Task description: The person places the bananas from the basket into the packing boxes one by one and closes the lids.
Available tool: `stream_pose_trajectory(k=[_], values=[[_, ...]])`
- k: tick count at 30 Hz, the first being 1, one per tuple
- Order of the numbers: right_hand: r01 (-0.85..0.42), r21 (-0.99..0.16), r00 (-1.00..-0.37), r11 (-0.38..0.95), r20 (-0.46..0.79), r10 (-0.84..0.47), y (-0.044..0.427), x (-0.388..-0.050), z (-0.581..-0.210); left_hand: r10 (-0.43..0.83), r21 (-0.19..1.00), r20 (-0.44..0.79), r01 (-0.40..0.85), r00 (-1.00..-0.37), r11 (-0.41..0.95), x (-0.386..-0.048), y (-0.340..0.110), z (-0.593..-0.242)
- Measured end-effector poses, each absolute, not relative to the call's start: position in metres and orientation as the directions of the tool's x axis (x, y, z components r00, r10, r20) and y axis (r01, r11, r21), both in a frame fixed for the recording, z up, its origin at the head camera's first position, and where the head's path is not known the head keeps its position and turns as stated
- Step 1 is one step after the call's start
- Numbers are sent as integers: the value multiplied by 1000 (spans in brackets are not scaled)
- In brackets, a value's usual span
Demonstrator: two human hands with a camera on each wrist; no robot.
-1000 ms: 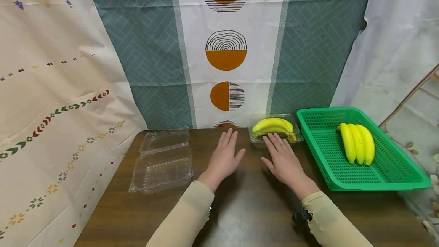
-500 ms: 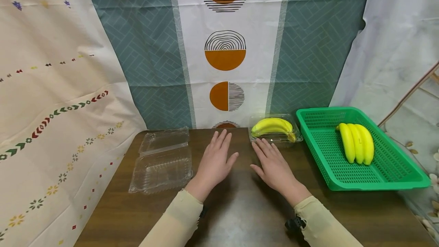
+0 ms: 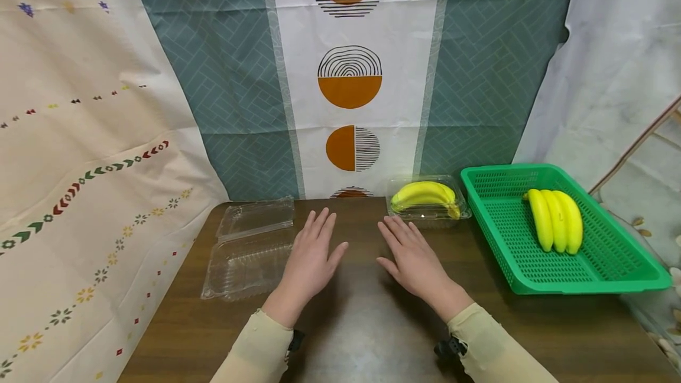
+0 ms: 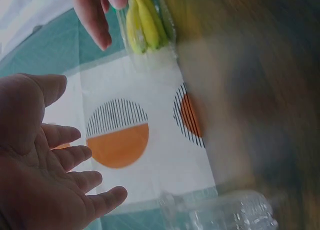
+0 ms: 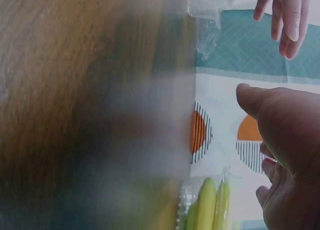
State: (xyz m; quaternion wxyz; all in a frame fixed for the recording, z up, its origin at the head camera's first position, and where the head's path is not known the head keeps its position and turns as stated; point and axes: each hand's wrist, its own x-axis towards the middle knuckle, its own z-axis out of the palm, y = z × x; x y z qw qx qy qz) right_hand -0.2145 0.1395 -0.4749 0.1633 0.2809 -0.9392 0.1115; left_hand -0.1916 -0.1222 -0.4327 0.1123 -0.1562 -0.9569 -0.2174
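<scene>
Fingers (image 3: 321, 228) on both your hands extended straight, slightly spread, gripping nothing. Left hand (image 3: 307, 262): over the surface (image 3: 362, 330), nearest the unfolded clear container (image 3: 247, 268); it overlaps that container's right edge in your head view, contact unclear. Right hand (image 3: 417, 262): fingertips near the front left corner of the clear box (image 3: 460, 189), touching or apart you can't tell. Yellow bananas (image 3: 422, 194) lie inside, at the surface's back edge. Just right of it, green basket (image 3: 590, 287) with 3 loose-fanned bananas (image 3: 558, 220)
</scene>
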Motion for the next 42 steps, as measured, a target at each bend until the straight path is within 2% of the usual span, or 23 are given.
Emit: stream_pose_trajectory(k=[22, 42], values=[[-612, -135, -775, 779, 300, -557, 116, -208, -471, 67, 523, 267, 203, -961, 828, -168, -176, -450], [-670, -143, -736, 729, 261, -625, 85, -203, -469, -16, 511, 233, 109, -972, 853, -152, -227, -463]])
